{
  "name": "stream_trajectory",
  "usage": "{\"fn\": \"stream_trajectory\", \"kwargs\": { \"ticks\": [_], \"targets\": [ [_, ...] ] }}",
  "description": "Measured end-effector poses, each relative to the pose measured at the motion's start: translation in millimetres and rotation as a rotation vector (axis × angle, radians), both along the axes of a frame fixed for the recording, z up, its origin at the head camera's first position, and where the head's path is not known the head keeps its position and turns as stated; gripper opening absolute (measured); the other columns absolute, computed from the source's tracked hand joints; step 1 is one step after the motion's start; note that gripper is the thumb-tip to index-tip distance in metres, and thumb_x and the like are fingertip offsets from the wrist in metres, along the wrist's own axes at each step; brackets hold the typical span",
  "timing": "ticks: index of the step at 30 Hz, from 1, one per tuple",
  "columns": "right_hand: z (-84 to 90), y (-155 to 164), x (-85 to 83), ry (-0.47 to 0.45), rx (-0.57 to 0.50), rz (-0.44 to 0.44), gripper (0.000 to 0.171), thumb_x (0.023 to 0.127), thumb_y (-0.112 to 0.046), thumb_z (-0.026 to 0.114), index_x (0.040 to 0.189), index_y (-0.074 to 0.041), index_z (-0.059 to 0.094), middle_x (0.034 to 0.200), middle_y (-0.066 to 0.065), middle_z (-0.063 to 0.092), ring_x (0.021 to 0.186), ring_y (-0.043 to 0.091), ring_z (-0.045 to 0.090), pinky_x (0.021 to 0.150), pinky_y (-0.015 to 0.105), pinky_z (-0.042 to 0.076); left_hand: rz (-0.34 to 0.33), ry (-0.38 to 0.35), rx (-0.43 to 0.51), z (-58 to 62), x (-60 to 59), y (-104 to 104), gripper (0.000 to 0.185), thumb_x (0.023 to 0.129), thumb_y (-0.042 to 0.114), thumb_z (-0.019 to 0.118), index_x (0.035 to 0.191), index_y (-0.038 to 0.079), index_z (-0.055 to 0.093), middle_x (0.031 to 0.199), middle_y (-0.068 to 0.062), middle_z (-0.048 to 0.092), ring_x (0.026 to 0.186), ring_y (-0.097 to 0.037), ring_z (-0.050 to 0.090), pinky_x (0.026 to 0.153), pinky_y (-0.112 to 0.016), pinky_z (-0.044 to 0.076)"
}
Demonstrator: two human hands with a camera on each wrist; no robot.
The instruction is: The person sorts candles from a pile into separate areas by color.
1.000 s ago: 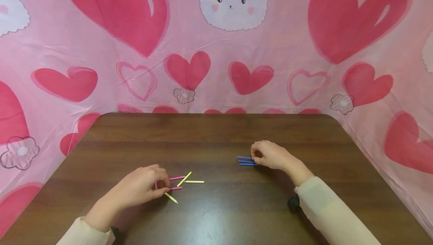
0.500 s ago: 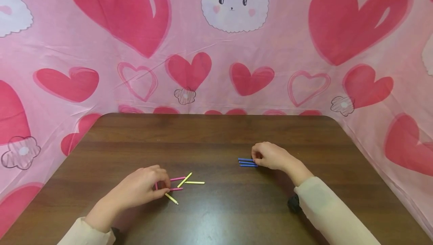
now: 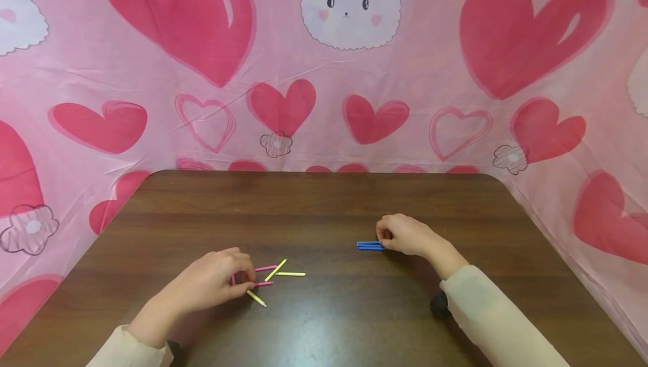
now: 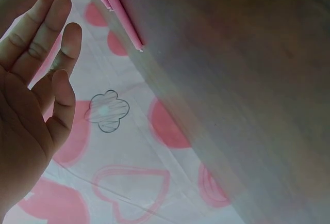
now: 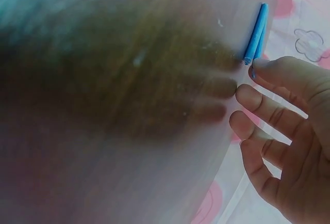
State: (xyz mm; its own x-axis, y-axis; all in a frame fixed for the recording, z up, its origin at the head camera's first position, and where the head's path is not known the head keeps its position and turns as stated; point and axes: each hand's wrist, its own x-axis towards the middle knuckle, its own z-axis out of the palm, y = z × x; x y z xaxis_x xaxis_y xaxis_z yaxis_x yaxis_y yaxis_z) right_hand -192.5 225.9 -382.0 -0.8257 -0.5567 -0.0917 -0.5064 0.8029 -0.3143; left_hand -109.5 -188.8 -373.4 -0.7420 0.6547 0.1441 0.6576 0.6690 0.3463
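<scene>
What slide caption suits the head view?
Left hand at pink sticks and yellow sticks, right hand touching blue sticks, brown table beneath.

Worn on the head: looking forward and down over the surface (image 3: 324,204), far enough back to take in the left hand (image 3: 215,277), the right hand (image 3: 406,235) and the heart-printed cloth (image 3: 324,66) beyond. Worn on the left wrist: facing the palm side of the left hand from close by, across a steep slant of surface and cloth. Worn on the right wrist: just as near, facing the palm side of the right hand, at the right border. Shared by head and left wrist: left hand and pink sticks (image 4: 127,21); by head and right wrist: right hand and blue sticks (image 5: 256,34); by all three: surface and cloth.
</scene>
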Motion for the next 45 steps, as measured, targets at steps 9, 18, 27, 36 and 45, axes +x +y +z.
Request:
{"fn": "stream_trajectory", "kwargs": {
  "ticks": [9, 18, 27, 36, 45],
  "targets": [
    [0.8, 1.1, 0.8, 0.002, -0.006, -0.003, 0.020, 0.089, -0.010, 0.071, 0.075, -0.019, 0.060, 0.074, -0.007, 0.051, 0.068, 0.008, 0.046, 0.062, 0.024, 0.040, 0.005, -0.012, -0.005, 0.7, -0.2, -0.3, 0.013, 0.082, 0.019, 0.079, 0.083, 0.028, 0.070, 0.080, 0.018, 0.058, 0.069, 0.002, 0.053, 0.059, -0.016, 0.045],
    [2.2, 0.8, 4.2, 0.012, -0.054, -0.006, 0.014, 0.089, -0.011, 0.071, 0.082, -0.019, 0.063, 0.078, -0.007, 0.057, 0.072, 0.008, 0.049, 0.065, 0.025, 0.043, 0.003, -0.012, -0.001, -0.5, 0.2, 0.4, 0.014, 0.082, 0.020, 0.080, 0.083, 0.029, 0.069, 0.081, 0.019, 0.059, 0.070, 0.002, 0.052, 0.059, -0.016, 0.045],
    [7.5, -15.9, 13.6, 0.071, -0.067, 0.016, 0.011, 0.090, -0.016, 0.072, 0.084, -0.021, 0.064, 0.086, -0.009, 0.059, 0.077, 0.009, 0.050, 0.069, 0.026, 0.045, -0.011, 0.015, -0.006, -4.1, -0.5, 1.2, 0.015, 0.081, 0.019, 0.080, 0.082, 0.030, 0.069, 0.079, 0.022, 0.057, 0.072, 0.001, 0.052, 0.059, -0.016, 0.043],
    [9.3, -43.4, 23.7, 0.093, -0.072, 0.062, 0.010, 0.089, -0.017, 0.072, 0.088, -0.023, 0.065, 0.090, -0.012, 0.059, 0.084, 0.008, 0.051, 0.073, 0.025, 0.047, -0.024, 0.027, -0.008, -5.7, 0.7, 2.1, 0.012, 0.081, 0.018, 0.079, 0.083, 0.028, 0.071, 0.078, 0.023, 0.058, 0.072, 0.001, 0.051, 0.058, -0.015, 0.042],
    [11.4, -70.3, 31.2, 0.075, -0.070, 0.102, 0.007, 0.090, -0.020, 0.072, 0.089, -0.023, 0.066, 0.088, -0.014, 0.058, 0.088, 0.010, 0.055, 0.075, 0.027, 0.048, -0.039, 0.052, -0.021, -4.6, 2.7, 3.3, 0.015, 0.081, 0.018, 0.078, 0.081, 0.029, 0.068, 0.073, 0.024, 0.052, 0.071, 0.002, 0.049, 0.059, -0.016, 0.040]
  ]
}}
